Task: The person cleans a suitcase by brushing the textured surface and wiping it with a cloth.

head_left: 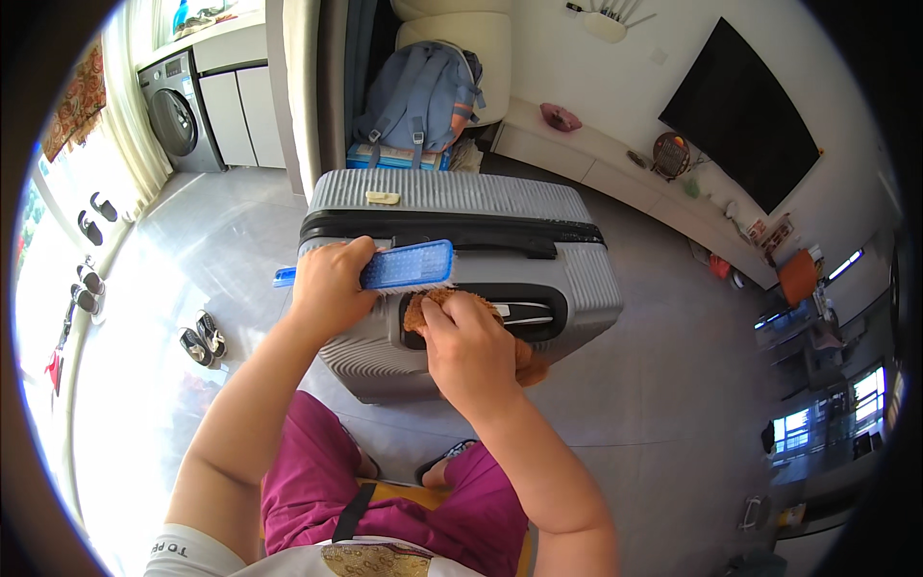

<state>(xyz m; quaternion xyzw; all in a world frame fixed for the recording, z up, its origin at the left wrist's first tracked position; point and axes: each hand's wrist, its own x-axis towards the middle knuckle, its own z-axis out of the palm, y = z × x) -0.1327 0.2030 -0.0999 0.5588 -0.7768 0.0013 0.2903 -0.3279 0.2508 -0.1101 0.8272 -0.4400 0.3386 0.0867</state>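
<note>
A silver-grey ribbed suitcase stands in front of my knees, with a black band and a black side handle across its upper part. My left hand is closed around a blue scrubbing brush, its pale bristles turned down toward the case. In my right hand is a bunched brown cloth, pressed into the left end of the black recess that holds the grey pull handle. Part of the cloth hangs out below the hand. A small cream-coloured piece lies on the suitcase's far part.
Behind the suitcase, a blue-grey backpack rests against a cream seat. A long low cabinet runs along the right wall under a television. Black shoes sit on the grey floor at left; a washing machine stands beyond.
</note>
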